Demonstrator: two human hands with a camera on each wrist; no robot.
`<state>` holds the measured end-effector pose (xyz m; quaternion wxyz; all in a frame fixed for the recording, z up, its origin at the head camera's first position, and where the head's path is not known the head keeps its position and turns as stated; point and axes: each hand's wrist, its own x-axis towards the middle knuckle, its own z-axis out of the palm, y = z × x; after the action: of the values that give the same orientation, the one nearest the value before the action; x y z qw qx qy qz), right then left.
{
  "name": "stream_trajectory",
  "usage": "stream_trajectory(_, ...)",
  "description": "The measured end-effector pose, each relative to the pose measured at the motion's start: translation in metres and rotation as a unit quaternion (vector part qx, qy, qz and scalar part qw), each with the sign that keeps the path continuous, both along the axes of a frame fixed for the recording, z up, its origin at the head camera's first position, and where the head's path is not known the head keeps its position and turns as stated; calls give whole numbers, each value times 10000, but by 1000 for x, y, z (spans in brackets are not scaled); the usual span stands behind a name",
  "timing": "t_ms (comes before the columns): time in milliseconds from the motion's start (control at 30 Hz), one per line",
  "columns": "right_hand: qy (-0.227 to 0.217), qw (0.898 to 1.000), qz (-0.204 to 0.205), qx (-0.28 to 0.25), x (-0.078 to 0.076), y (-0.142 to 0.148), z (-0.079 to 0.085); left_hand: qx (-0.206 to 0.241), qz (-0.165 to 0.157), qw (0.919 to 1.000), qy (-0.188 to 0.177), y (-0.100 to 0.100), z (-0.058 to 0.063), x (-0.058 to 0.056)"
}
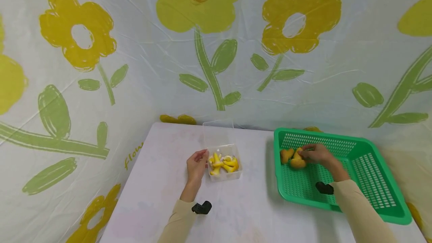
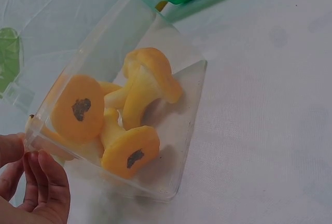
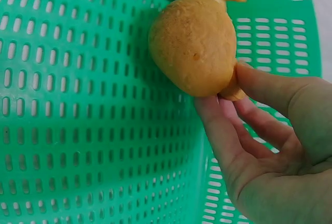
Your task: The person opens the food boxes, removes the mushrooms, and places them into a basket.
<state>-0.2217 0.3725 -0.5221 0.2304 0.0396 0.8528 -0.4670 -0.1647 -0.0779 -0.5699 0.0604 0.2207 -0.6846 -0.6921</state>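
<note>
My left hand (image 1: 197, 165) pinches the left rim of a clear plastic box (image 1: 225, 177) between thumb and fingers. Inside the box lie several yellow model mushrooms (image 2: 148, 73), some with dark patches on them. Over in the green basket (image 1: 305, 198), my right hand (image 1: 316, 153) grips a tan mushroom (image 3: 192, 45), thumb on one side and fingers on the other near its stem. A second tan mushroom (image 1: 286, 155) lies just beside it, by the basket's left wall. Part of the held mushroom's stem is hidden by the fingers.
The box's transparent lid (image 1: 218, 133) stands raised behind it. A pale cloth covers the table (image 1: 152, 198), and the basket stands on its right side. A flower-printed curtain (image 1: 145, 48) hangs close behind and to the left.
</note>
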Motion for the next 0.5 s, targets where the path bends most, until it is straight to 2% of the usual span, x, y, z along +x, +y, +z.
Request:
stream_trajectory(200,45,9991,258,332,3,0,-9,2,3,10000,27,3,-2,4)
stream_trajectory(500,547,9960,344,623,9,-6,-4,49,146,9998,132,3,-1,8)
